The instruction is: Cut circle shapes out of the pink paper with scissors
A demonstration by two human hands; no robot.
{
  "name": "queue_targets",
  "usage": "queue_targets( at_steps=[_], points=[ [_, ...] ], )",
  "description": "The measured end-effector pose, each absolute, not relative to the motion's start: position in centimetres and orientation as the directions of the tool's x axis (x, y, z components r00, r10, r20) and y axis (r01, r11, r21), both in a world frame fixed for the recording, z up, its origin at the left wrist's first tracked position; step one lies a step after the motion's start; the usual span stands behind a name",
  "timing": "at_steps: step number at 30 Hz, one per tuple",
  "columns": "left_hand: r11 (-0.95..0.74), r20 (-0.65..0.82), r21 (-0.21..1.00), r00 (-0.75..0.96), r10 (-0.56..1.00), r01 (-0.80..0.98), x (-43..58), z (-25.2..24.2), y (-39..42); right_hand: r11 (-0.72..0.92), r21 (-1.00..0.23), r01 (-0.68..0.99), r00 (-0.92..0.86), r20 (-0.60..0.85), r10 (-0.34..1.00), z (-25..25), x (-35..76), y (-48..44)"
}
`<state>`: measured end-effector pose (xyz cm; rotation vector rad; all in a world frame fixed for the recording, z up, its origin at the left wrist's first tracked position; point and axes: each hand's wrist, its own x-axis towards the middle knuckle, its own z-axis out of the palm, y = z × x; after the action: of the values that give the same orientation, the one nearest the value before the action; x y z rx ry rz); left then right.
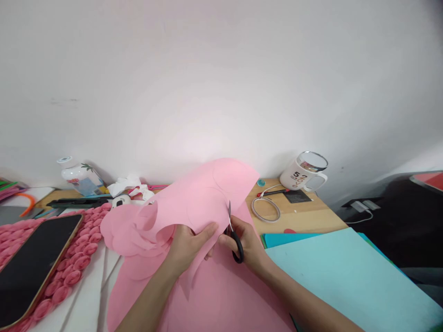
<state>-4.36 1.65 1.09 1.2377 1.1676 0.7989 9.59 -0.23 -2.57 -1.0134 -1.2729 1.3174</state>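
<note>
My left hand (188,244) grips a large pink paper sheet (194,198), thumb on top and the other fingers mostly hidden underneath. Faint round outlines show on the sheet, and its left edge has a curved cut-out. In my right hand (247,242) is a pair of scissors (237,249) with black handles. Their blades point up and away from me at the sheet's right side, with one blade showing over the pink surface. Below and left of the sheet lie several cut pink paper pieces (121,230) with rounded edges.
At left, a phone (34,267) rests on a surface of pink rosettes (74,276). A white bottle (81,177) stands by the wall. To the right are light blue sheets (346,276), a coiled cable (266,210) and a white mug (301,173) near the table edge.
</note>
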Motion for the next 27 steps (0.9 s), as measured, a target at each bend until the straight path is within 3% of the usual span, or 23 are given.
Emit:
queue_targets(
  at_steps=[18,22,27],
  points=[
    [0.205,-0.206,0.978,0.224,0.952,0.028,-4.2,0.9,1.6,0.018,-1.000,0.001,-0.055,0.017,0.998,-2.3,9.5,-0.4],
    [0.138,-0.126,0.989,0.206,0.970,-0.046,-4.3,0.6,1.8,0.018,-1.000,0.012,-0.039,0.018,0.999,-2.1,9.4,-0.4],
    [0.112,-0.117,0.993,0.174,0.978,0.037,-4.4,-0.2,1.9,0.025,-1.000,-0.004,-0.038,0.025,0.999,-2.4,9.5,-0.3]
  ],
)
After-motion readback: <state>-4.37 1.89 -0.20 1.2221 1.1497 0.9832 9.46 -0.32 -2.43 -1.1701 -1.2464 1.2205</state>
